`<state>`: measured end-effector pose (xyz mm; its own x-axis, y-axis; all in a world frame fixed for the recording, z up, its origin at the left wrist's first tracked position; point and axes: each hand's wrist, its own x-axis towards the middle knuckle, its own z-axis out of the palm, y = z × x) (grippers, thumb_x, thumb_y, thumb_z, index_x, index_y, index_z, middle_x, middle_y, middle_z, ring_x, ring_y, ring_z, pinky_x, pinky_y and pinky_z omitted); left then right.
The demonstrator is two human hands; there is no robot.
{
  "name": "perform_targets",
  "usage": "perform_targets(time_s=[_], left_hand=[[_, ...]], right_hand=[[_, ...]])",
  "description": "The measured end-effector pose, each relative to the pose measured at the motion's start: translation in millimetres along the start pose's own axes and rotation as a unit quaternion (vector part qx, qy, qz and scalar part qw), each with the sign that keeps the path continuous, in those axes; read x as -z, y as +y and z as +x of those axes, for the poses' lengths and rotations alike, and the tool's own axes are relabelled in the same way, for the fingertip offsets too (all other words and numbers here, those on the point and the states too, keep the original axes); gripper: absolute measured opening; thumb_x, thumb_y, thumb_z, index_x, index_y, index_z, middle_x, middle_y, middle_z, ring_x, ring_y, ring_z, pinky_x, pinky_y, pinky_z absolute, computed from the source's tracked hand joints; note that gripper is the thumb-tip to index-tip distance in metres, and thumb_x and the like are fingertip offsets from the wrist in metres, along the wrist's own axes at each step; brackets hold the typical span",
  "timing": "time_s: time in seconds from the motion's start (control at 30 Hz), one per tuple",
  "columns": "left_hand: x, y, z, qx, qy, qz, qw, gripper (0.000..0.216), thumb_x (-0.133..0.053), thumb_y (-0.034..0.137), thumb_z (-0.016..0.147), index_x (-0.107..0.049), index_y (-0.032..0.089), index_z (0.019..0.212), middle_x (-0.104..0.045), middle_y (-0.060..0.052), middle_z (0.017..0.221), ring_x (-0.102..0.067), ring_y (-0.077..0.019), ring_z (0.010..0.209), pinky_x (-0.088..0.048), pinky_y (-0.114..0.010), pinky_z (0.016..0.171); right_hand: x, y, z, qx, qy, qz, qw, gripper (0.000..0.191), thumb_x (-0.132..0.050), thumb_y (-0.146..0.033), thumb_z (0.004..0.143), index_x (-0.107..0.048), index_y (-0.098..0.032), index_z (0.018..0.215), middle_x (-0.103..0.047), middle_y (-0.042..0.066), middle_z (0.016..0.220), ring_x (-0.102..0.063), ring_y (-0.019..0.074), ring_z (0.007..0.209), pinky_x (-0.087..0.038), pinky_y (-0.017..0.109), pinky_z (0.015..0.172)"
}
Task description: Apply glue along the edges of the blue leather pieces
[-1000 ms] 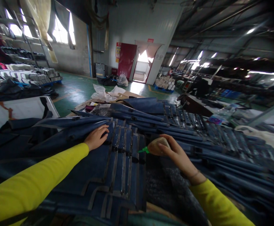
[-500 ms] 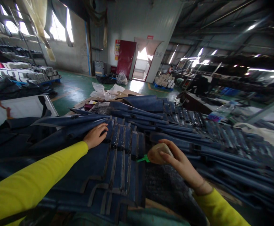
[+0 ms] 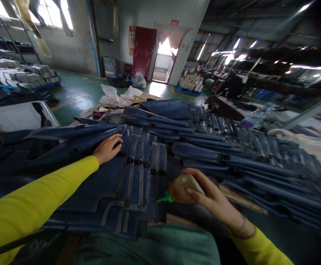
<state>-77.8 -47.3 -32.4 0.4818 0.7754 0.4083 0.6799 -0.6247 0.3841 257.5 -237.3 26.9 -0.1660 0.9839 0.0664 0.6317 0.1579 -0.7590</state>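
Note:
My left hand lies on a fanned stack of dark blue panels with grey edging, its fingers spread over the upper part. Shiny wet-looking strips run down the overlapping edges just right of it. My right hand is wrapped around a squeeze bottle of cloudy, brownish look. The bottle is tilted, its green nozzle pointing left at the lower right edge of the stack. Whether the tip touches the panel, I cannot tell.
More folded blue panels spread to the right, with glossy strips along those farther back. A white board stands at left. Green cloth covers something at the near edge. Beyond are plastic sheeting, a red door and stacked bundles.
My right hand has moved the bottle nozzle down along the right edge of the stack. My left hand stays on the panels. The whole view has shifted slightly.

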Motion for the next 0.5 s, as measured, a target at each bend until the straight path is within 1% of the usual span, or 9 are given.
perform_targets(time_s=[0.2, 0.37, 0.5], left_hand=[[-1, -1, 1, -0.005, -0.002, 0.001, 1.000, 0.018, -0.039, 0.027, 0.083, -0.053, 0.021, 0.095, -0.049, -0.007, 0.124, -0.044, -0.0188, 0.117, -0.034, -0.037, 0.102], [-1, -2, 1, -0.002, -0.003, 0.003, 1.000, 0.018, -0.040, 0.027, 0.083, -0.052, 0.021, 0.095, -0.049, -0.007, 0.124, -0.045, -0.0192, 0.117, -0.035, -0.037, 0.101], [0, -1, 1, -0.005, -0.001, 0.004, 1.000, 0.018, -0.041, 0.026, 0.083, -0.052, 0.021, 0.095, -0.050, -0.006, 0.124, -0.045, -0.0188, 0.117, -0.034, -0.037, 0.102]], right_hand=[[-2, 2, -17, 0.009, -0.036, -0.019, 0.999, 0.040, -0.052, -0.033, 0.082, -0.039, -0.025, 0.119, -0.052, 0.005, 0.113, -0.054, 0.0212, 0.102, -0.046, 0.032, 0.087], [-5, 2, -27, 0.071, -0.044, -0.053, 0.995, 0.043, -0.053, -0.028, 0.081, -0.038, -0.028, 0.121, -0.050, 0.005, 0.117, -0.049, 0.0222, 0.110, -0.043, 0.032, 0.093], [-4, 3, -25, 0.104, -0.029, -0.065, 0.992, 0.044, -0.054, -0.026, 0.080, -0.038, -0.028, 0.121, -0.050, 0.005, 0.118, -0.048, 0.0217, 0.111, -0.042, 0.031, 0.095]])
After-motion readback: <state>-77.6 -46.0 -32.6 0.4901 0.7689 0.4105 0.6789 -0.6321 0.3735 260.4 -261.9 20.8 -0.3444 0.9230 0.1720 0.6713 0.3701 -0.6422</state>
